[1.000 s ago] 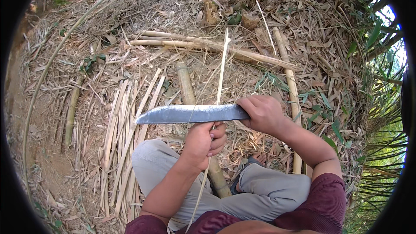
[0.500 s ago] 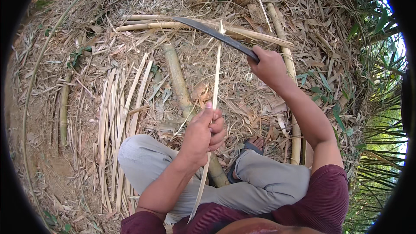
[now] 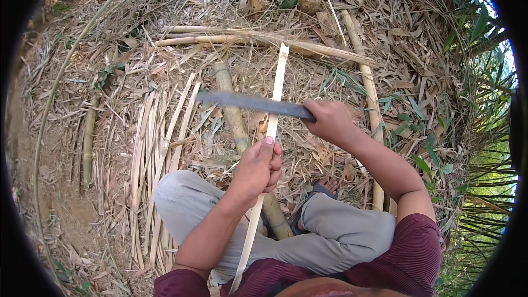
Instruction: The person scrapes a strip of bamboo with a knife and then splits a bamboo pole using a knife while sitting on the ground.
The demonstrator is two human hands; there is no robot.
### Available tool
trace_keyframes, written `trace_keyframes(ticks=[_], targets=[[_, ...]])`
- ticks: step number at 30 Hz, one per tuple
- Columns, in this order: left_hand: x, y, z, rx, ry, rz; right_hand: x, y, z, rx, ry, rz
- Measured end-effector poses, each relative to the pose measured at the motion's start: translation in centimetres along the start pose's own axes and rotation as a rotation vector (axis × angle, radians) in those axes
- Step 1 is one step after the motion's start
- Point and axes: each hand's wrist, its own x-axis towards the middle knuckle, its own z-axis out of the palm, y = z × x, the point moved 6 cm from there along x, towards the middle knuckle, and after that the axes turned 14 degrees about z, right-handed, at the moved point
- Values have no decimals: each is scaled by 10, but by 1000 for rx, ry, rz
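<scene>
My left hand (image 3: 257,168) is closed round a long pale bamboo strip (image 3: 280,74), thumb lying along it. The strip slants from my lap up to the horizontal poles, its far end close to them. In my right hand (image 3: 329,120) is the handle of a machete (image 3: 242,102), its dark blade pointing left and slightly blurred. That blade crosses over the strip a little beyond my left hand; whether it touches the strip I cannot tell. Beneath lies a thick greenish bamboo pole (image 3: 231,107), running from the middle of the ground toward my legs.
Several split bamboo strips (image 3: 144,159) lie in a bundle to the left. Pale poles (image 3: 220,39) lie crosswise ahead, and another pole (image 3: 369,88) runs along the right. Dry leaves and shavings cover the ground. My bent legs (image 3: 330,225) are near, and green foliage edges the right.
The machete has come nearer along the strip, from its far end toward my left hand. The strip has turned to show its broad face. My left hand has barely moved.
</scene>
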Motion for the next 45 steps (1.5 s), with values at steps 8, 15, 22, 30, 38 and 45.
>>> trace_keyframes(ticks=[8, 15, 22, 30, 38, 45], targets=[[8, -9, 8, 124, -20, 43, 10, 42, 5, -46, 3, 203], [14, 11, -18, 83, -38, 24, 2, 13, 4, 147, -6, 9], [1, 55, -29, 225, 0, 65, 36, -52, 3, 773, -301, 271], [-27, 154, -48, 800, 120, 293, 100, -144, -4, 1747, -489, 568], [-207, 30, 14, 416, 38, -24, 136, -142, -7, 1890, -331, 507], [-240, -62, -97, -279, 713, 507, 127, -135, -25, 1943, -383, 449]])
